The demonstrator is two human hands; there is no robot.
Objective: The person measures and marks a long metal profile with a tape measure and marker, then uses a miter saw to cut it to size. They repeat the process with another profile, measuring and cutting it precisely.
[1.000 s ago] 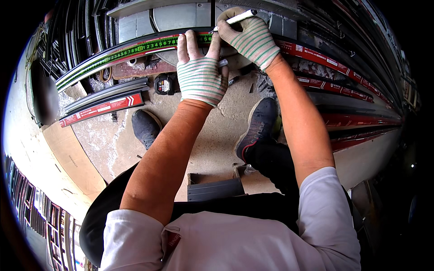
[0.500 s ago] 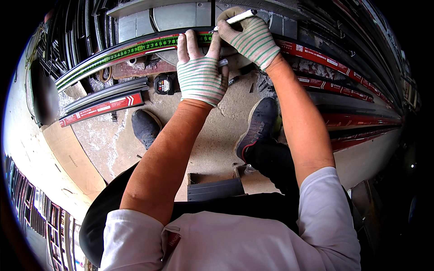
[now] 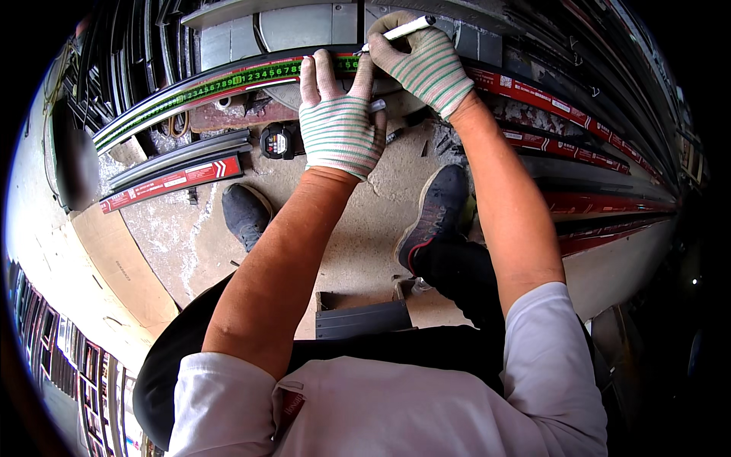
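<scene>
My left hand [image 3: 335, 126], in a white glove with green stripes, presses its outstretched fingers on the green tape measure blade [image 3: 263, 74]. The blade lies along a long dark metal profile [image 3: 205, 75] with red film on it. A small whitish cylinder, apparently the marker cap [image 3: 378, 105], sits between my left thumb and forefinger. My right hand [image 3: 422, 68], gloved alike, is closed around a white marker [image 3: 409, 28]. Its tip touches or nearly touches the profile just beyond my left forefinger. A black tape measure case [image 3: 277, 142] is beside my left hand.
Red-filmed profiles [image 3: 548, 103] run off to the right. Shorter profile pieces [image 3: 179, 177] lie left of my shoes [image 3: 247, 215]. A grey metal machine bed [image 3: 297, 29] is at the far side. Cardboard [image 3: 126, 266] lies at left, and a dark grey piece [image 3: 362, 320] near my legs.
Both hands have shifted very slightly to the right. The marker tip stays at the same spot by my left forefinger.
</scene>
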